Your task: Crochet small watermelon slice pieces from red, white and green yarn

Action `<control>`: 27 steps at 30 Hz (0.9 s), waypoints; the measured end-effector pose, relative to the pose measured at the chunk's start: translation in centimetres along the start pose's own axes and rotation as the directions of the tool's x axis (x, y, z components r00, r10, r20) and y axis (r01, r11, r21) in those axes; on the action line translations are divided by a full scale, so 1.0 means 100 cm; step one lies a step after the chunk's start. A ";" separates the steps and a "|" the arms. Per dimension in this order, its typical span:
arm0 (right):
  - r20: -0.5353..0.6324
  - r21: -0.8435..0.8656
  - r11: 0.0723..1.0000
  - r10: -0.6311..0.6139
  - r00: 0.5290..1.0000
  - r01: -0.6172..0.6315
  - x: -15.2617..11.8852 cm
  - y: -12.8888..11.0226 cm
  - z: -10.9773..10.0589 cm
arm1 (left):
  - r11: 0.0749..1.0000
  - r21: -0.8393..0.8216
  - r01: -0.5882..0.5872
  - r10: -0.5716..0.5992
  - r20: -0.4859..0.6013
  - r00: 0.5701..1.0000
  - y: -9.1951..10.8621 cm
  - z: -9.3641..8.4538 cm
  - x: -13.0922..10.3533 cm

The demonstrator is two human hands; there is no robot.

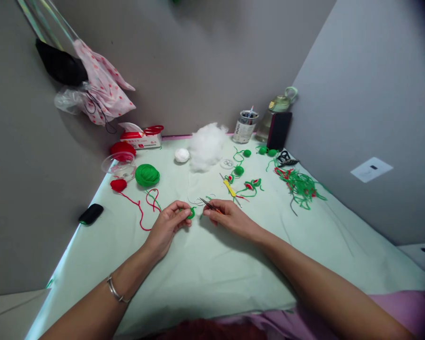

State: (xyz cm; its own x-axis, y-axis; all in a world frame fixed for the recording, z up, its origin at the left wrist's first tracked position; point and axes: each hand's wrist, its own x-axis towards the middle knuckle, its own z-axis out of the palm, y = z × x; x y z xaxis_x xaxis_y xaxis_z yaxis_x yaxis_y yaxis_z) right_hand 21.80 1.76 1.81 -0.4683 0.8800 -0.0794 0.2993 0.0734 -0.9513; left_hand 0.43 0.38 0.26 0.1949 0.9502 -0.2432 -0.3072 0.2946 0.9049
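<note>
My left hand [170,222] pinches a small green crochet piece [191,214] between thumb and fingers, just left of the middle of the table. Close by on its right, my right hand [222,215] is closed around small scissors [209,205], whose dark tips point up and left. A short bit of green yarn [201,216] hangs by the right fingertips. Thin pale loops of thread [197,200] lie just beyond both hands. Farther left sit a green yarn ball [147,175] and a red yarn piece [118,185] with a loose red strand.
White stuffing [207,146] stands at the back, near a tin of tools [245,127], a bottle [278,105] and a dark phone [279,131]. A yellow-handled hook [229,188] lies right of centre. Tangled green yarn [302,188] is farther right; a black case [91,214] is at left.
</note>
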 end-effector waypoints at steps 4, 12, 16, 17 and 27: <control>-0.002 -0.008 1.000 -0.008 1.000 0.008 -0.002 -0.001 0.000 | 1.000 0.010 -0.007 0.007 -0.005 1.000 -0.002 -0.001 0.001; -0.014 -0.003 0.999 -0.033 0.999 0.033 -0.005 -0.006 -0.003 | 1.000 0.028 -0.006 0.006 -0.006 1.000 -0.002 0.000 0.001; -0.022 -0.007 0.999 -0.040 0.999 0.040 -0.005 -0.008 -0.004 | 1.000 0.028 -0.009 0.009 -0.002 1.000 -0.002 0.000 0.001; -0.022 -0.007 0.999 -0.040 0.999 0.040 -0.005 -0.008 -0.004 | 1.000 0.028 -0.008 0.008 -0.001 1.000 -0.002 0.000 0.001; 0.001 -0.011 0.999 -0.035 0.999 0.035 -0.004 -0.005 -0.001 | 1.000 -0.020 -0.007 0.007 0.008 1.000 -0.002 -0.001 0.002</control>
State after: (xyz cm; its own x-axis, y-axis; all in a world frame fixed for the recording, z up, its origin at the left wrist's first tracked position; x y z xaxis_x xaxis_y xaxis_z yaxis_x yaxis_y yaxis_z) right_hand 21.94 1.39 2.38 -0.4790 0.8766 -0.0467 0.2924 0.1092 -0.9500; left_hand 0.41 0.53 0.01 0.2004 0.9513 -0.2342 -0.3270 0.2902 0.8994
